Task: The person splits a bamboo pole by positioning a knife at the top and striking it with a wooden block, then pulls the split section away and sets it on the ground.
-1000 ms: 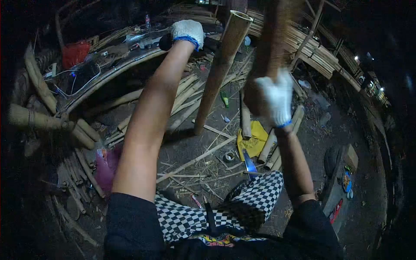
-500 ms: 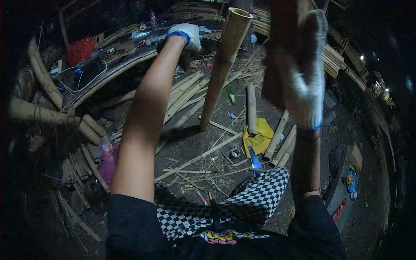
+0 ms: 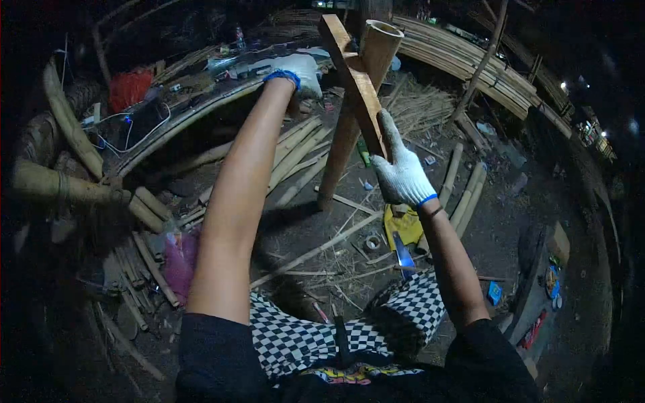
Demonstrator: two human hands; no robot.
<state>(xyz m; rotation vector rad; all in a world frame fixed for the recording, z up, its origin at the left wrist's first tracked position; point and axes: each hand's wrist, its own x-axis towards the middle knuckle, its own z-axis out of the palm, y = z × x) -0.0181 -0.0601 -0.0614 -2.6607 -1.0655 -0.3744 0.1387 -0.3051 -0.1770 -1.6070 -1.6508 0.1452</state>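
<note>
- Head view: right hand (image 3: 403,176), white-gloved, holds the lower end of a wooden bar (image 3: 356,72)
- Bar slants up leftward across a leaning bamboo tube (image 3: 341,144), open end up; contact unclear
- Left hand (image 3: 304,70), gloved, reaches left of the tube's upper part; cannot tell its grip
- Yellow sheet (image 3: 411,225) and metal blade (image 3: 403,254) below the right hand

The hands (image 3: 404,176) wore white gloves (image 3: 411,183) with blue cuffs (image 3: 427,199); the black short-sleeved shirt (image 3: 218,352) bore a colourful print (image 3: 353,373), perhaps lettering, above checked black-and-white trousers (image 3: 299,339).
</note>
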